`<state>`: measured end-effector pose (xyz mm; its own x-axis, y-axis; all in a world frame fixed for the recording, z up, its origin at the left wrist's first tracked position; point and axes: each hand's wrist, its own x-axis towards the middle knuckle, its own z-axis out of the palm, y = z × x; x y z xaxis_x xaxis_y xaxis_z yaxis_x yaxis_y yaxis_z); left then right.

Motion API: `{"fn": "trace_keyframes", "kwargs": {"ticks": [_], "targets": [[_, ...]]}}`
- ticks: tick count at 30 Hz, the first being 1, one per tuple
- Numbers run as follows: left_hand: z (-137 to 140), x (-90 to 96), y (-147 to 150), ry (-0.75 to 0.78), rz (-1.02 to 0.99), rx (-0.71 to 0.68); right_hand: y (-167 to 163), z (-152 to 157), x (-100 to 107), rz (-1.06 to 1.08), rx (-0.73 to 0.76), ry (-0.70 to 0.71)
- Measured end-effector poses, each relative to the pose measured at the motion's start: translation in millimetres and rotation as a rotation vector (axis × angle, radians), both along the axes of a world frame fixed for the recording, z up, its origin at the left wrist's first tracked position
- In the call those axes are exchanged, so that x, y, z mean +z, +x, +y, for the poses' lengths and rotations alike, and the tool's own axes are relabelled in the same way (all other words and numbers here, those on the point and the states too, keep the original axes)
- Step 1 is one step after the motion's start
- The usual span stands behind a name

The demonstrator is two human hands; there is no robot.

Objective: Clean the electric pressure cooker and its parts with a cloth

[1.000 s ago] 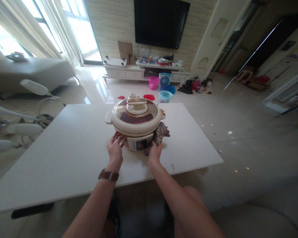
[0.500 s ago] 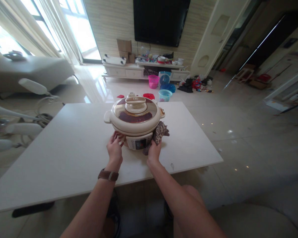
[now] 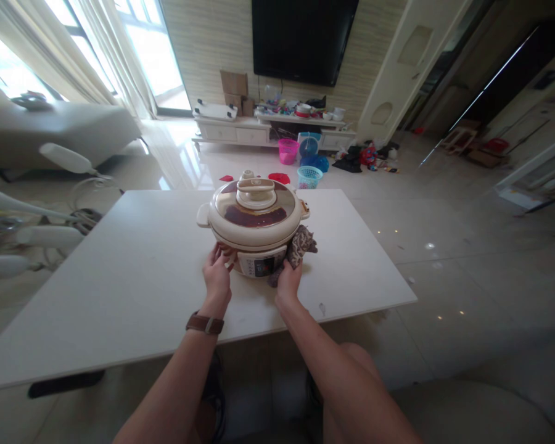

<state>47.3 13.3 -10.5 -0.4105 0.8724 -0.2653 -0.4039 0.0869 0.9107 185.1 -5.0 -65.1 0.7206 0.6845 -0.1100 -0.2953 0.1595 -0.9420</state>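
A cream electric cooker (image 3: 266,235) with a brown-tinted lid (image 3: 254,200) and a dark display panel stands upright on the white table (image 3: 157,259). At its lower left side, my left hand (image 3: 217,274) is curled against the base, with the fingertips partly hidden under the rim. My right hand (image 3: 287,280) is closed around a brown-and-white patterned cloth (image 3: 300,245), which bunches up against the cooker's lower right side. The far side of the cooker and the fingers inside the cloth are hidden.
White-padded chairs (image 3: 65,159) stand along the table's left. On the floor beyond are a pink basket (image 3: 287,152), a light blue basket (image 3: 309,177) and several bags. A cluttered TV cabinet (image 3: 234,132) lines the wall below a television (image 3: 303,40).
The view has shifted slightly. Both hands keep their places at the cooker, and the cloth stays in my right hand against its side.
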Motion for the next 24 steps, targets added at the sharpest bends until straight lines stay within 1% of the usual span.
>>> {"fn": "trace_keyframes", "kwargs": {"ticks": [3,7,15,20,24], "targets": [[0.1,-1.0,-0.4,0.005,-0.001,0.002,-1.2,-1.1,5.5,0.009,-0.032,-0.042],[1.3,-2.3,0.6,0.019,-0.011,0.012,-1.4,-1.2,8.1,0.008,-0.035,-0.055],[1.2,-3.5,0.6,0.017,-0.002,0.004,-1.0,-0.8,7.0,0.013,-0.020,-0.036],[0.6,-3.7,-0.3,0.026,0.000,-0.015,0.5,-0.6,5.5,0.000,-0.012,-0.078],[0.1,-2.6,1.1,0.027,0.000,-0.007,0.4,0.1,1.6,-0.007,-0.025,-0.062]]}}
